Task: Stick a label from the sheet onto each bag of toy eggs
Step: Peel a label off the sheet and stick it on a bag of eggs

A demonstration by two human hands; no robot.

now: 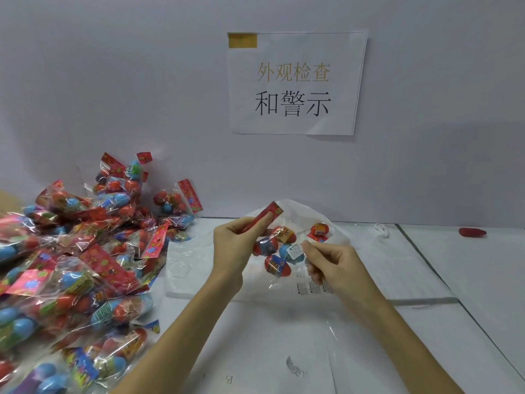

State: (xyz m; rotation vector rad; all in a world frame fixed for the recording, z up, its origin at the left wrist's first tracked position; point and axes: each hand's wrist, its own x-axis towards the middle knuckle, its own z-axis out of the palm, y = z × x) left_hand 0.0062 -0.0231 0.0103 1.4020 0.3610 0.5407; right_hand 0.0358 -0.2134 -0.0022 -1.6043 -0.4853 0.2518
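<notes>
A clear bag of toy eggs (279, 251) is being held up above the middle of the white table (426, 280), a little in front of its far edge; its red header card (268, 214) is being pinched by the left hand (237, 245), fingers curled and thumb pressed on the card; a small white label (295, 250) is being pinched against the front of the bag by the right hand (332, 265), fingertips closed on the label and the remaining fingers curled; red and blue eggs are being shown through the plastic; a label sheet (312, 290) with printed warning labels is lying under the right hand; a heap of bagged toy eggs (79, 265) is being kept at the table's left edge; a paper sign (295, 83) is being displayed on the wall behind.
</notes>
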